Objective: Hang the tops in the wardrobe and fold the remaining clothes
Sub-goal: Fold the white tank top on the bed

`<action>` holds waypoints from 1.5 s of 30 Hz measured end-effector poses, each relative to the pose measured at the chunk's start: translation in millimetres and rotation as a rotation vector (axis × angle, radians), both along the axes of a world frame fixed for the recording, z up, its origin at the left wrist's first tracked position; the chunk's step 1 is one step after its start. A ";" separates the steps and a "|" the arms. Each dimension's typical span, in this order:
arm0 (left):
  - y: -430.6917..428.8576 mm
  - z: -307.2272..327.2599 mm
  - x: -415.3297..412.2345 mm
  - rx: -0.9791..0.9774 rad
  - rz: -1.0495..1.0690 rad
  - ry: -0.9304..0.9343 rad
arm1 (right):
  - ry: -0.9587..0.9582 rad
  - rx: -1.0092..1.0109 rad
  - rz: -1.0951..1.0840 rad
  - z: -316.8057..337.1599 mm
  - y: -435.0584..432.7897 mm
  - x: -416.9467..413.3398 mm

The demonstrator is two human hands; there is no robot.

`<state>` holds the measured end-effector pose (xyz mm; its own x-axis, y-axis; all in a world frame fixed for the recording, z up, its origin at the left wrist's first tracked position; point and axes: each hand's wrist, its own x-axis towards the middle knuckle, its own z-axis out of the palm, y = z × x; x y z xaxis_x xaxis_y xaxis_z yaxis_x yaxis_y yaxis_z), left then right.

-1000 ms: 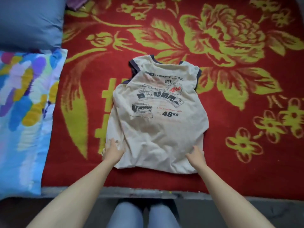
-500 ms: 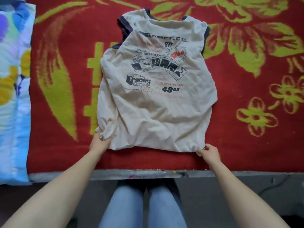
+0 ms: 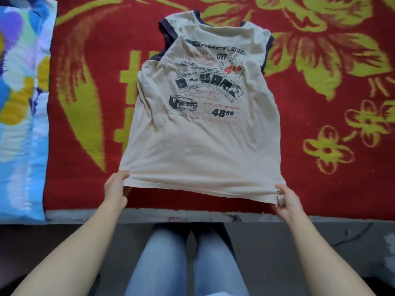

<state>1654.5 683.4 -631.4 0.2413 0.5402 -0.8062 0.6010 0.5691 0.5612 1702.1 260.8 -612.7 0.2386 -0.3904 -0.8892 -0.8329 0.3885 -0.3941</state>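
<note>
- Cream is the colour of the sleeveless printed top with navy-trimmed armholes (image 3: 203, 146). It is lying spread out, print side up, on the middle of the red plush blanket with yellow-green flowers (image 3: 310, 189).
- The top's neckline is pointing toward the blanket's far side, and its hem is stretching across just inside the blanket's near edge.
- The left hand (image 3: 116, 189) is gripping the hem's left corner over the near part of the blanket. Its thumb is lying on top of the cloth and its fingers are curling underneath.
- The right hand (image 3: 287, 201) is pinching the hem's right corner, close to the blanket's near edge, with a small bunch of cloth gathering between its fingers.
- The hem is being pulled taut between the two hands and appears to be lifting slightly off the blanket, casting a shadow on the red pile.
- Black and red lettering and small pictures are showing on the upper half of the top, on the part nearer the blanket's far side.
- A soft, pale blue cloth with purple, yellow and white patches (image 3: 21, 103) is lying against the blanket's left edge.
- A grey strip (image 3: 85, 215) is running along the blanket's near edge.
- The person's legs in light blue jeans (image 3: 162, 259) are showing below that near edge, between the two bare forearms.
</note>
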 end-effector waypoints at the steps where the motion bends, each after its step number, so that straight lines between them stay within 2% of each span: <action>1: 1.1 -1.6 -3.7 0.023 -0.017 0.016 | 0.040 -0.011 0.064 -3.1 -1.9 -2.2; 6: 15.8 -7.0 4.1 -0.035 -0.069 -0.049 | 0.120 -0.065 0.228 -9.5 -9.2 -5.3; 10: 21.5 -15.8 10.2 -0.004 -0.250 0.089 | 0.021 -0.161 0.161 -10.4 -18.5 -12.9; 13: 25.8 -16.1 8.0 -0.047 -0.474 0.235 | -0.060 -0.162 0.046 -10.8 -20.9 -17.3; 15: 26.0 -11.7 6.9 -0.093 -0.555 0.230 | -0.041 -0.178 0.046 -11.6 -20.7 -20.2; 19: 28.0 -1.8 4.6 -0.162 -0.389 0.002 | 0.022 -0.194 0.105 -14.2 -21.5 -28.0; 22: 34.7 1.9 1.4 -0.293 -0.083 -0.190 | -0.018 -0.129 -0.046 -12.4 -24.7 -29.3; 24: 39.7 -0.2 -1.5 -0.310 0.017 -0.217 | -0.092 -0.039 -0.215 -10.8 -25.7 -27.9; 26: 41.9 -1.8 -4.4 -0.227 -0.040 -0.154 | -0.109 -0.027 -0.272 -10.0 -24.0 -26.7; 28: 44.1 -5.8 -11.5 -0.118 -0.135 -0.053 | -0.047 -0.125 -0.167 -11.8 -22.3 -27.5; 32: 46.9 -9.0 -25.3 0.011 -0.269 0.083 | 0.015 -0.287 0.179 -16.8 -24.2 -36.9; 35: 44.9 -9.8 -30.0 0.061 -0.315 0.122 | 0.054 -0.161 0.391 -13.5 -27.3 -45.2; 37: 42.0 -8.3 -30.5 0.061 -0.302 0.111 | 0.088 -0.056 0.440 -9.6 -25.9 -50.1; 38: 40.3 -6.8 -30.3 0.048 -0.280 0.097 | 0.081 -0.030 0.387 -8.0 -25.7 -52.0; 42: 35.3 -2.2 -27.0 -0.177 -0.026 -0.053 | -0.085 0.100 -0.171 -2.7 -27.4 -50.3; 45: 38.1 1.6 -25.8 -0.304 0.054 -0.120 | -0.087 0.064 -0.243 -1.6 -20.4 -46.2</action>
<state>1628.7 721.5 -629.8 0.3218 0.2942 -0.8999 0.5054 0.7504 0.4261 1655.9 240.4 -614.3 0.2217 -0.3890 -0.8942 -0.6761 0.5994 -0.4284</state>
